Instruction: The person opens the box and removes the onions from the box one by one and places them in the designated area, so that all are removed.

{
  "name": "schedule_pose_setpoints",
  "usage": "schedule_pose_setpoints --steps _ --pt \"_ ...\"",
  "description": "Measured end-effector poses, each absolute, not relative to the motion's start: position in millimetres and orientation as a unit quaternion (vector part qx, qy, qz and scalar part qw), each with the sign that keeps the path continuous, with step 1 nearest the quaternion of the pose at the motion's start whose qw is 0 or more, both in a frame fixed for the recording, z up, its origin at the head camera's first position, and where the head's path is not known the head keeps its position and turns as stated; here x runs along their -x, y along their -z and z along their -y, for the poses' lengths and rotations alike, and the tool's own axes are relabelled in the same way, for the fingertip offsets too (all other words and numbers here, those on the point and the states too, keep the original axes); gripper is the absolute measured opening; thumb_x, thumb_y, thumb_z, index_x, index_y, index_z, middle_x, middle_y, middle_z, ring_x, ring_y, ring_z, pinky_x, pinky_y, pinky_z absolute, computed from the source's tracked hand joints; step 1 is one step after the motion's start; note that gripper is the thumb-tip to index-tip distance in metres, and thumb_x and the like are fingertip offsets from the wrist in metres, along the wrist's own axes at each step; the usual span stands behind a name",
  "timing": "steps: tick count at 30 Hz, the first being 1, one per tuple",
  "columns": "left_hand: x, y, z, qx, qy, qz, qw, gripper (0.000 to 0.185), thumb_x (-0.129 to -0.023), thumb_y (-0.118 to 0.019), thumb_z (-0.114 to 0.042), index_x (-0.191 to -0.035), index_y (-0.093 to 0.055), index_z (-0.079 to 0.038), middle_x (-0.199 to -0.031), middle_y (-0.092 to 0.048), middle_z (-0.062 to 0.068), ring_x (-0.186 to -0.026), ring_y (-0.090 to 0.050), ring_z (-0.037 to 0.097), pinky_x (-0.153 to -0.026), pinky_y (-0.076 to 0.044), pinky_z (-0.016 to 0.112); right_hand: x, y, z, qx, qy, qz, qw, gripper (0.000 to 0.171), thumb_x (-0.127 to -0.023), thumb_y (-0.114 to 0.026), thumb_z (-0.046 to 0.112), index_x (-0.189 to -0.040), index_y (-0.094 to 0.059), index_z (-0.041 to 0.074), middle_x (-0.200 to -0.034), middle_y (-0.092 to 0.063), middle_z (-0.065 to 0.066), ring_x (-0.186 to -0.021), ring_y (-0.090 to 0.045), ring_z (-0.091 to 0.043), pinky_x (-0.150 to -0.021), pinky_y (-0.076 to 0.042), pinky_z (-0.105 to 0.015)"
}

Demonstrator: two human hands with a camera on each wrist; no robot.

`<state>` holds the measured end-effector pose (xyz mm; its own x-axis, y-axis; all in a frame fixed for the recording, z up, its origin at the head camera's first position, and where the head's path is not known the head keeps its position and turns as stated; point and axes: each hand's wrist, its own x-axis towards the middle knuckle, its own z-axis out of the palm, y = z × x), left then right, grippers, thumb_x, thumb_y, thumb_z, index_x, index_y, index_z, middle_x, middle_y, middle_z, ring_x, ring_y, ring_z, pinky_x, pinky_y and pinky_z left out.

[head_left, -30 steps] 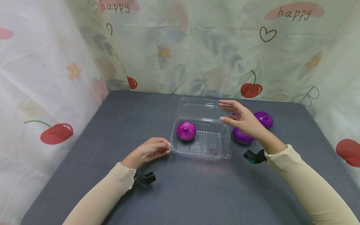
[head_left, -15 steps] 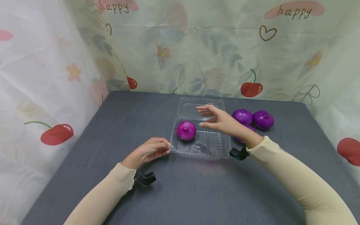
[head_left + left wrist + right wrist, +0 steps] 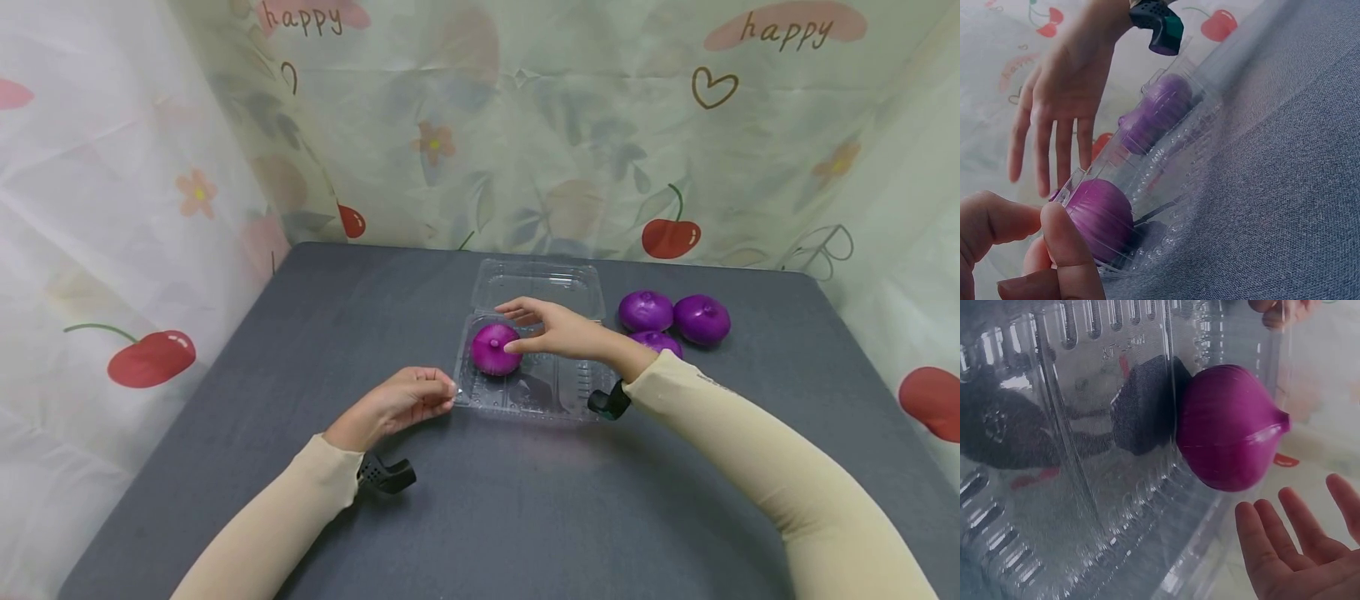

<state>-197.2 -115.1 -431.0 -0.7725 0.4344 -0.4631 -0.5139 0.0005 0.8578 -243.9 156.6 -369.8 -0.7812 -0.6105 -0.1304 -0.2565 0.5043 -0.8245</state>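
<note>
A clear plastic clamshell box lies unfolded on the table, its lid flat toward the back. One purple onion sits in the left part of its base, stem end up. My left hand pinches the near left corner of the rim between thumb and fingers, as the left wrist view shows closely. Over the box hovers my right hand, fingers spread around the far side of the onion and thumb overlapping it in the head view. In the right wrist view a gap shows between the fingers and the onion.
Three more purple onions stand grouped on the grey table, right of the box. Printed curtains hang behind the table and at both sides. Each wrist carries a small black camera mount.
My right hand has moved left and slightly toward me, from beside the grouped onions to over the onion in the box. The left hand has kept its place on the rim.
</note>
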Motion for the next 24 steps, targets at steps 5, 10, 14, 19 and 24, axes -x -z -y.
schedule_pose_setpoints --steps 5,10,14,19,24 --pt "197.7 431.5 115.4 0.034 -0.708 -0.618 0.340 0.017 -0.093 -0.056 0.000 -0.079 -0.062 -0.008 -0.076 -0.065 0.003 -0.068 -0.062 0.009 -0.066 -0.055 0.019 247.8 374.2 -150.0 0.252 0.410 -0.847 0.225 0.063 -0.089 -0.070 0.027 -0.144 -0.041 0.011 -0.146 -0.043 -0.014 -0.136 -0.040 -0.035 -0.109 -0.039 -0.050" --pt "198.2 431.7 115.7 0.034 -0.706 -0.619 0.342 0.017 -0.093 -0.057 -0.001 -0.080 -0.062 -0.009 -0.076 -0.065 0.002 -0.068 -0.062 0.009 -0.066 -0.055 0.020 252.0 379.2 -145.5 0.248 0.403 -0.849 0.236 0.062 -0.089 -0.071 0.026 -0.143 -0.043 0.010 -0.145 -0.044 -0.016 -0.136 -0.039 -0.034 -0.108 -0.040 -0.049" --pt "198.0 432.0 115.4 0.028 -0.708 -0.617 0.343 0.017 -0.094 -0.055 0.000 -0.080 -0.061 -0.008 -0.075 -0.065 0.002 -0.068 -0.062 0.008 -0.066 -0.055 0.020 254.2 383.3 -142.4 0.249 0.385 -0.854 0.247 0.063 -0.088 -0.072 0.025 -0.142 -0.044 0.010 -0.145 -0.045 -0.016 -0.136 -0.040 -0.035 -0.108 -0.039 -0.050" --pt "197.9 432.3 115.3 0.024 -0.711 -0.614 0.343 0.017 -0.094 -0.055 0.000 -0.080 -0.061 -0.008 -0.075 -0.064 0.001 -0.067 -0.062 0.008 -0.067 -0.055 0.020 255.3 388.4 -139.1 0.268 0.355 -0.853 0.274 0.065 -0.086 -0.073 0.024 -0.142 -0.044 0.010 -0.143 -0.046 -0.018 -0.134 -0.042 -0.037 -0.108 -0.040 -0.050" --pt "198.3 432.6 115.4 0.026 -0.707 -0.618 0.342 0.016 -0.094 -0.056 -0.001 -0.081 -0.061 -0.008 -0.075 -0.064 0.001 -0.067 -0.061 0.008 -0.066 -0.055 0.020 255.8 393.1 -136.9 0.275 0.354 -0.842 0.302 0.068 -0.084 -0.076 0.020 -0.143 -0.042 0.011 -0.139 -0.047 -0.017 -0.129 -0.047 -0.036 -0.102 -0.046 -0.044"
